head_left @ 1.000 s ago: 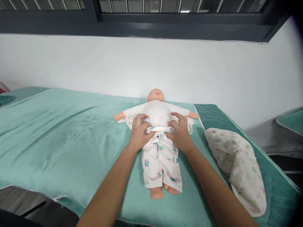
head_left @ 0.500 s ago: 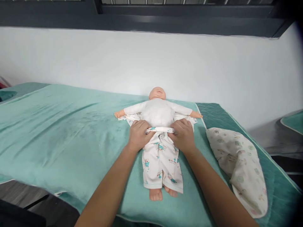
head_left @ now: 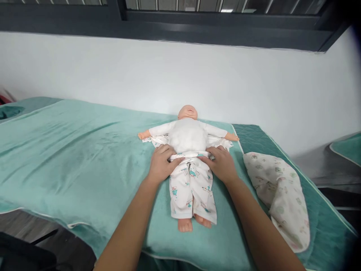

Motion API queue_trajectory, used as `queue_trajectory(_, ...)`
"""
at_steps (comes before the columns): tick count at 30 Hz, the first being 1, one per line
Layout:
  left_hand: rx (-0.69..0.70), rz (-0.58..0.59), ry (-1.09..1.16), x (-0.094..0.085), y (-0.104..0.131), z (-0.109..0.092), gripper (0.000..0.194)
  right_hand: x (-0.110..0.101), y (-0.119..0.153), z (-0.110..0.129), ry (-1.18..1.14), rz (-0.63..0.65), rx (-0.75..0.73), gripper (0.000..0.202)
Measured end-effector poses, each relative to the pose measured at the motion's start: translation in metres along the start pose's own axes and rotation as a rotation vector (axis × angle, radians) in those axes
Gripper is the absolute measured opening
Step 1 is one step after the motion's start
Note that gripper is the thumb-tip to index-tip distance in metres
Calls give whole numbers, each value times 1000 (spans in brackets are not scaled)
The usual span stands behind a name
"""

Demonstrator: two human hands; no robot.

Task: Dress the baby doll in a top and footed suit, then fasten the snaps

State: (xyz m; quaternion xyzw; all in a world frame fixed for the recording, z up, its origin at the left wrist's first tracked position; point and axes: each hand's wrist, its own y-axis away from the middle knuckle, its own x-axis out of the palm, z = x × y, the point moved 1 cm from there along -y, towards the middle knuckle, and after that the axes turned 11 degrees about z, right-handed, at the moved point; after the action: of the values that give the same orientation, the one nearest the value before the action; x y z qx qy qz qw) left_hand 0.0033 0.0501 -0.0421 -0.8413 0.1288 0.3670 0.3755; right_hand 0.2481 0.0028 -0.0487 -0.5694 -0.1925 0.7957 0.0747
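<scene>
A baby doll lies on its back on the green bed cover, head toward the wall and arms stretched out sideways. It wears a white long-sleeved top and printed white baby pants; its bare feet stick out below. My left hand grips the rolled waistband at the doll's side, thumb lying along the front. On the other side my right hand has the same hold. The fingers curl round the waist and their tips are partly hidden. Printed cloth is spread beneath the doll's arms.
A crumpled printed white cloth lies to the right on the darker green quilted cover. The green bed cover stretches left. Behind is a white wall under a dark window frame. A black object stands bottom left.
Both hands stay at the waistband; the thumbs are now straighter along it and the right hand has shifted slightly outward. The pants' legs sit slightly higher in view. The view has tilted slightly.
</scene>
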Motion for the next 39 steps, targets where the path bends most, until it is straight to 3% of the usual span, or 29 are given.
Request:
queue_trajectory(9, -146, 40, 186, -6, 22, -9, 21, -1, 26, -11, -280, 155, 73, 43)
queue_trajectory(12, -150, 161, 358, -16, 30, -7, 21, -2, 33, -17, -433, 215, 43, 57)
queue_trajectory(16, -78, 315, 390, -20, 35, -3, 47, -2, 35, -16, -473, 235, 75, 70)
queue_trajectory(19, -55, 234, 268, -12, 37, -3, 52, -1, 36, -7, -390, 194, 161, 62)
queue_trajectory(22, -46, 140, 191, -5, 37, -6, 39, 0, 39, 3, -287, 85, 182, 41)
queue_trajectory(26, -20, 119, 138, -9, 32, -11, 28, 1, 43, 9, -223, -46, 159, 21)
queue_trajectory(32, -17, 117, 39, -14, 4, -11, 21, -4, 28, 15, -224, -119, 222, 15)
queue_trajectory(36, -161, 8, 55, -2, -15, -8, 14, -10, 9, 25, -150, -109, 244, 13)
queue_trajectory(39, -226, -17, 94, 9, -16, -6, 12, -3, 5, 24, -293, -36, 255, 20)
